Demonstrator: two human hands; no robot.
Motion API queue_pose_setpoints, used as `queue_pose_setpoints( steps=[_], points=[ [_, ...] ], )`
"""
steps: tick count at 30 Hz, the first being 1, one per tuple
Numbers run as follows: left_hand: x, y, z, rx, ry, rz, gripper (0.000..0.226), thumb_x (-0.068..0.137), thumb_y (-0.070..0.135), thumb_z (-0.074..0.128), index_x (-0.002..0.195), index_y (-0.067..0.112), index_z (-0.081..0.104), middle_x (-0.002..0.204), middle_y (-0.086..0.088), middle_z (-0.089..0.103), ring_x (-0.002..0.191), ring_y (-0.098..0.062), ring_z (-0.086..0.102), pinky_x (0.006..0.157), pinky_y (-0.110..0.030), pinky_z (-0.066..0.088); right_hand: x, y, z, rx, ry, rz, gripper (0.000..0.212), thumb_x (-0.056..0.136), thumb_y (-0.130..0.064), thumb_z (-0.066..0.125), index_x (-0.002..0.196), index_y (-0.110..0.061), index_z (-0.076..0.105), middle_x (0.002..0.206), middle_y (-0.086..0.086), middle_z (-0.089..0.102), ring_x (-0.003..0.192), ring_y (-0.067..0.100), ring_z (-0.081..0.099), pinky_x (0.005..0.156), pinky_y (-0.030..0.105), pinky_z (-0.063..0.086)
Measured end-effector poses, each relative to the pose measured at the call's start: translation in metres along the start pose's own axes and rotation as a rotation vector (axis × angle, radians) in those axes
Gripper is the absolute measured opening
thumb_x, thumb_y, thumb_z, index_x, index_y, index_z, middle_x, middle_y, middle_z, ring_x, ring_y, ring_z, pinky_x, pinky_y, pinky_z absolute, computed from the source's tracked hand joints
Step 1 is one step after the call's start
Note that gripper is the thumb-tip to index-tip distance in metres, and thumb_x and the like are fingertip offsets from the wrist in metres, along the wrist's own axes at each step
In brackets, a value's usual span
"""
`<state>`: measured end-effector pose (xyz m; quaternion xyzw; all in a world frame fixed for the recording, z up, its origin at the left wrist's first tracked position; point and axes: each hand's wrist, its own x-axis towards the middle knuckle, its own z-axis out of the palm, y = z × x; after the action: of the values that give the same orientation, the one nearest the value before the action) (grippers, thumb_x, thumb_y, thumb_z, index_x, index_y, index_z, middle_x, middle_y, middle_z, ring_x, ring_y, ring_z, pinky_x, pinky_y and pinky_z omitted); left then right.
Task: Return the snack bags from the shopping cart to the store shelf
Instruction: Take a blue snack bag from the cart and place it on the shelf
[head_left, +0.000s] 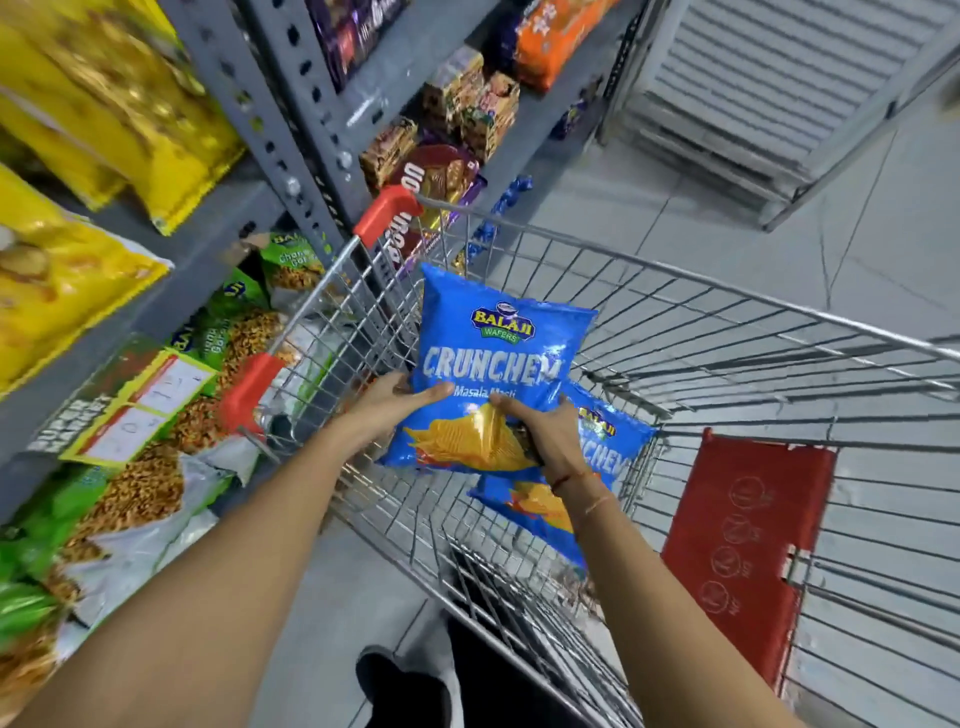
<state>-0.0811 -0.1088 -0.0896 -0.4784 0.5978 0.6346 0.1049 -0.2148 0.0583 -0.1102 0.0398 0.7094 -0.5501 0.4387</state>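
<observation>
A blue snack bag (493, 353) marked "Crunchex" is held upright above the wire shopping cart (727, 332). My left hand (387, 408) grips its lower left edge and my right hand (545, 428) pinches its lower right corner. A second blue snack bag (608, 462) of the same kind lies in the cart, partly hidden under my right wrist and the held bag. The grey store shelf (218, 260) stands to the left of the cart.
Yellow bags (104, 104) fill the upper left shelves, and green snack packs (156, 467) with a price card (140, 405) fill the lower one. Chocolate and biscuit packs (436, 166) sit farther along. A red child-seat flap (743, 545) hangs in the cart. Grey tiled floor lies beyond.
</observation>
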Motion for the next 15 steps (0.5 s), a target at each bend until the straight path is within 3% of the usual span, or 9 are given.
queue_pose_setpoints(
  steps=[2,4,8,12,15],
  points=[
    [-0.023,0.016,-0.006,-0.082,0.026,0.097,0.076,0.037,0.065,0.076,0.101,0.029,0.055,0.107,0.003,0.064,0.087,-0.009,0.066,0.067,-0.022,0.053,-0.021,-0.028,-0.001,0.009,-0.039,-0.069,0.067,0.06,-0.029,0.089,0.11,-0.004,0.052,0.061,-0.009,0.068,0.056,0.009,0.066,0.046,0.028,0.054],
    [-0.047,0.034,-0.011,-0.158,0.019,0.198,0.081,0.038,0.06,0.079,0.109,0.03,0.053,0.111,0.002,0.065,0.092,-0.012,0.067,0.073,-0.027,0.054,-0.041,-0.057,0.002,0.029,-0.065,-0.17,0.054,0.059,-0.026,0.09,0.101,-0.005,0.063,0.069,-0.01,0.073,0.064,0.01,0.071,0.052,0.022,0.055],
    [-0.11,0.08,-0.023,-0.257,0.017,0.402,0.064,0.045,0.052,0.083,0.102,0.032,0.06,0.092,0.015,0.075,0.088,-0.007,0.07,0.067,-0.019,0.056,-0.088,-0.121,0.015,0.086,-0.161,-0.369,0.027,0.063,-0.008,0.086,0.083,-0.021,0.073,0.077,-0.01,0.078,0.073,0.007,0.074,0.059,0.017,0.056],
    [-0.178,0.122,-0.045,-0.313,0.128,0.604,0.057,0.048,0.045,0.079,0.099,0.028,0.062,0.096,0.012,0.071,0.082,-0.004,0.07,0.063,-0.016,0.055,-0.145,-0.185,0.029,0.124,-0.267,-0.567,0.034,0.063,-0.005,0.084,0.09,-0.019,0.072,0.081,-0.011,0.078,0.075,0.007,0.074,0.061,0.017,0.056],
    [-0.233,0.15,-0.067,-0.294,0.188,0.748,0.051,0.055,0.042,0.083,0.099,0.033,0.06,0.094,0.017,0.072,0.084,-0.004,0.07,0.065,-0.018,0.056,-0.196,-0.227,0.04,0.163,-0.303,-0.713,0.037,0.058,-0.014,0.087,0.091,-0.019,0.071,0.084,-0.008,0.079,0.078,0.012,0.075,0.063,0.02,0.057]
  ],
)
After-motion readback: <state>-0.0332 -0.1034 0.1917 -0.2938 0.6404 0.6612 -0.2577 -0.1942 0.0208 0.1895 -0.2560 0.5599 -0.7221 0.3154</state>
